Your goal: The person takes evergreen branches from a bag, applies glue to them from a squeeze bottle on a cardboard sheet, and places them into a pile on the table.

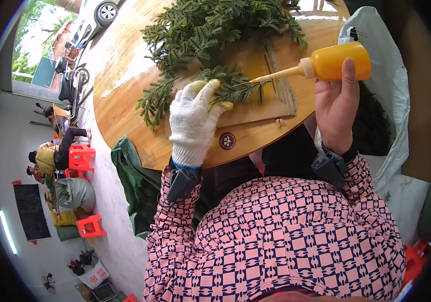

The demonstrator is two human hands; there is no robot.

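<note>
My left hand (194, 123), in a white glove with yellow-stained fingertips, is closed on a green artificial pine sprig (240, 90) just above the table. My bare right hand (337, 103) grips a squeeze bottle (340, 61) of orange-yellow liquid, tilted almost level. The bottle's long nozzle (278, 74) points left, its tip at the sprig's needles; whether they touch I cannot tell. Beyond my left hand lies a large heap of similar green sprigs (200, 35). A flat piece of cardboard (256, 111) rests beneath the sprig.
The round wooden table (120, 108) has its near edge in front of my body. To the right stands a white plastic sack (399, 95) with dark greenery inside. A green sack (130, 176) hangs at the lower left. Farther left are red stools (80, 157) and seated people.
</note>
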